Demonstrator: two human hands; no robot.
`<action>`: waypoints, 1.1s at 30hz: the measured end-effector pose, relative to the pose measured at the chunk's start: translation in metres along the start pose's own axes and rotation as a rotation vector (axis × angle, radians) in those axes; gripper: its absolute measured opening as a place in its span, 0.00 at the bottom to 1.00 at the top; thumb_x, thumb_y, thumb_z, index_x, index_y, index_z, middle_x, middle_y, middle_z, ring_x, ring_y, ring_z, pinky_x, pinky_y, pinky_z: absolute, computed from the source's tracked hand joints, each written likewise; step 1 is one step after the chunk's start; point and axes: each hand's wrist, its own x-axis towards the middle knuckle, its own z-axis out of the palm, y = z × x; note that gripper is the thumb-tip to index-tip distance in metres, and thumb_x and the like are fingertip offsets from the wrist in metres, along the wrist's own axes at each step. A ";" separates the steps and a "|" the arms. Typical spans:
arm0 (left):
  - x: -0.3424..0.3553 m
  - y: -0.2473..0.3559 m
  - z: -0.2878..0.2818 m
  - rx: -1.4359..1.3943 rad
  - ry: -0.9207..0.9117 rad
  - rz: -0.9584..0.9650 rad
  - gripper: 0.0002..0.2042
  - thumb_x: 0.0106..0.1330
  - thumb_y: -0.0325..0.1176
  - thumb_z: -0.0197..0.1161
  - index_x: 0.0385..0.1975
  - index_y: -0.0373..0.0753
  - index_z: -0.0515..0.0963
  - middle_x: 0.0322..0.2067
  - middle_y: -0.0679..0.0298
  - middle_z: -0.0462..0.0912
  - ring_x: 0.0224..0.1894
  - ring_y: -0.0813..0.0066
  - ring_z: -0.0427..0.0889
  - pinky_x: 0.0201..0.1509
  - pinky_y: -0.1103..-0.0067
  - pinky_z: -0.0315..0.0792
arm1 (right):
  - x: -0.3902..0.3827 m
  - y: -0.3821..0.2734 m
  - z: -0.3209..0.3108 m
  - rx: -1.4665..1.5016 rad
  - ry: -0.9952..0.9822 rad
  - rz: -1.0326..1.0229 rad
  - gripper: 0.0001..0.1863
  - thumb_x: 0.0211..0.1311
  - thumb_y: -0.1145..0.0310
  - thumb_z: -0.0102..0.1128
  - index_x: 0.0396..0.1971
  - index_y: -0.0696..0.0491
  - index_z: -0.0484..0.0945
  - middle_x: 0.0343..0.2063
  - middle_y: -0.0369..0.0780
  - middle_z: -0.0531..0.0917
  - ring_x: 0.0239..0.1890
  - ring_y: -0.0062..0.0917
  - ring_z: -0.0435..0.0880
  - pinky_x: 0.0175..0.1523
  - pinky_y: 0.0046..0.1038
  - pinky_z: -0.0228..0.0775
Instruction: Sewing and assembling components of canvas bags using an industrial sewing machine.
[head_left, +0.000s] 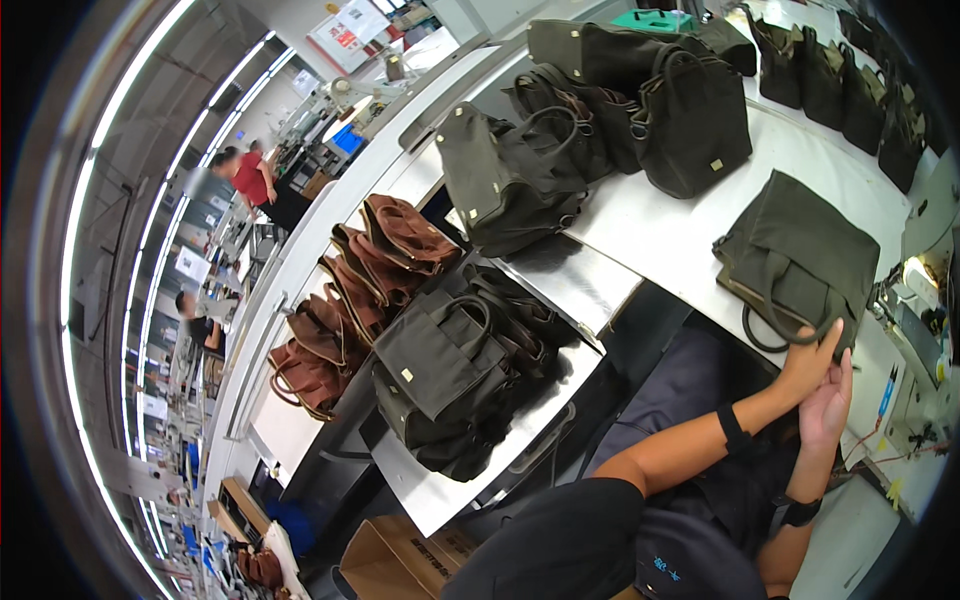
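A dark green handbag lies flat on the white worktable at the right, its looped handle toward me. At its near edge, my left hand is closed on the handle, a black band round the wrist. My right hand is just beside it, palm up, fingers stretched toward the bag and partly overlapped by the left hand. Nothing shows in that palm. The fingertips of both hands are close together at the bag's lower corner, so small details there are hidden.
More dark green handbags stand across the table's far side and in a row at far right. Brown handbags and a green pile sit at left. A lit machine is at the right edge. A cardboard box stands below.
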 end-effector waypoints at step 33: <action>-0.027 0.014 -0.012 0.018 -0.094 -0.185 0.21 0.75 0.37 0.61 0.19 0.29 0.75 0.14 0.61 0.79 0.13 0.77 0.76 0.17 0.77 0.69 | 0.004 -0.010 -0.015 -0.237 0.357 -0.146 0.14 0.72 0.54 0.64 0.29 0.43 0.73 0.19 0.24 0.68 0.18 0.10 0.65 0.22 0.17 0.53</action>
